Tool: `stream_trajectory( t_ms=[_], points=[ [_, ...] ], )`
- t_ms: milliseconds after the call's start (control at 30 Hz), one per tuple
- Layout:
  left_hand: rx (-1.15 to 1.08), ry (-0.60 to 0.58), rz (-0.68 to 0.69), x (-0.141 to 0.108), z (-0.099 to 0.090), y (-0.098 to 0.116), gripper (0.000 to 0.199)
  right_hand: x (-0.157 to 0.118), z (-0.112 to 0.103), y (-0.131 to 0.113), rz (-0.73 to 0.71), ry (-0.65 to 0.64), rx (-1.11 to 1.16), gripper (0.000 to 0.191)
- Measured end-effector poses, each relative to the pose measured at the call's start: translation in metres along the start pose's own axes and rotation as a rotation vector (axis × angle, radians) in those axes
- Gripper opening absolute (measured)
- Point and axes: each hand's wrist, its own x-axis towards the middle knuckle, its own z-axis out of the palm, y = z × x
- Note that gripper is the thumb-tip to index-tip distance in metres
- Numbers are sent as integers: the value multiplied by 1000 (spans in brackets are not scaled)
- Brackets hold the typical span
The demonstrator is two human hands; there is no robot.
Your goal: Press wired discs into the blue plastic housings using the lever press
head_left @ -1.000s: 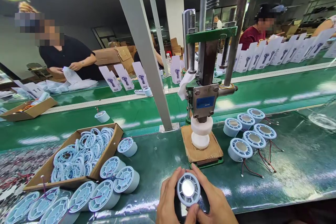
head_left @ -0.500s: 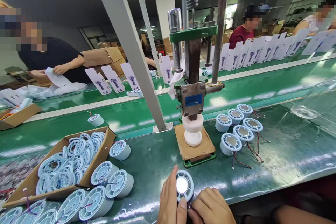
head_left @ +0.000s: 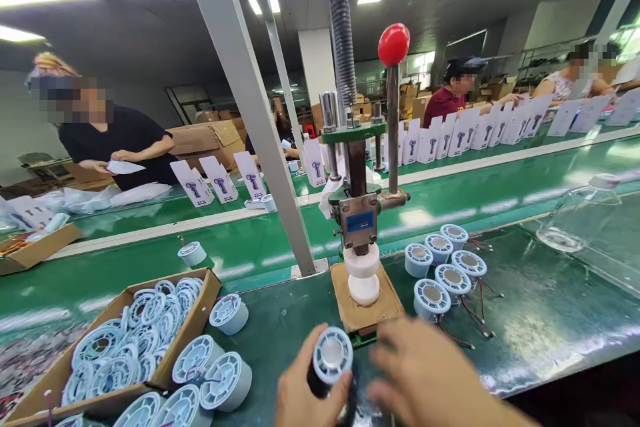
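My left hand [head_left: 311, 383] is closed around a light-blue round plastic housing [head_left: 334, 350] with a silver disc in its middle. The ribbed face tilts up toward me, and its lower part is dark and partly hidden by my fingers. My right hand [head_left: 425, 363], blurred by motion, is apart from the housing with its fingers spread and nothing in them. It is close to the front of the hand press [head_left: 361, 221]. Under the press ram, a white round pad [head_left: 364, 291] sits on a cardboard-covered base [head_left: 345, 290]. The lever has a red knob [head_left: 394, 45].
Right of the press stand several similar housings [head_left: 433, 297] with trailing wires. On the left are a cardboard box of light-blue rings [head_left: 213, 283] and more housings [head_left: 226, 381]. A slanted grey post [head_left: 250, 107] rises beside the press. Behind, white cartons [head_left: 429, 141] line a green conveyor; people work there.
My right hand has come away from the housing, moved up toward the press and opened. My left hand still holds the housing, now slightly further left. The view has tilted upward.
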Motion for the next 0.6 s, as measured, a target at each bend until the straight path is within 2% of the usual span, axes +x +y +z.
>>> stream_trajectory(
  t_ms=[33, 67, 100, 133, 167, 200, 267, 300, 367, 467, 600],
  points=[
    [-25, 15, -6, 15, -5, 12, 59, 37, -23, 14, -51, -61, -40, 44],
    [-59, 31, 5, 31, -9, 25, 59, 78, -44, 28, 9, 1, -91, 40],
    [-106, 33, 27, 46, -11, 37, 59, 121, -62, 43, 16, 151, -110, 41],
    [-155, 25, 49, 60, -11, 48, 58, 163, -75, 57, 83, 210, -116, 45],
    [-199, 2, 67, 72, -10, 57, 58, 202, -83, 70, 143, 284, -79, 49],
    [-232, -22, 76, 81, -8, 63, 57, 236, -85, 81, 192, 350, 31, 45],
    [-262, -42, 81, 92, -4, 67, 58, 283, -79, 97, 249, 297, 339, 32],
    [-274, -43, 85, 94, -1, 67, 59, 297, -72, 102, 262, 273, 476, 29],
    [-340, -50, 102, 94, 5, 64, 61, 307, -58, 106, 273, 272, 649, 28],
    [-496, -94, 140, 94, 20, 62, 60, 299, -48, 107, 255, 352, 699, 21],
    [-555, -175, 162, 104, 37, 65, 54, 295, -49, 111, 216, 344, 706, 21]
  ],
)
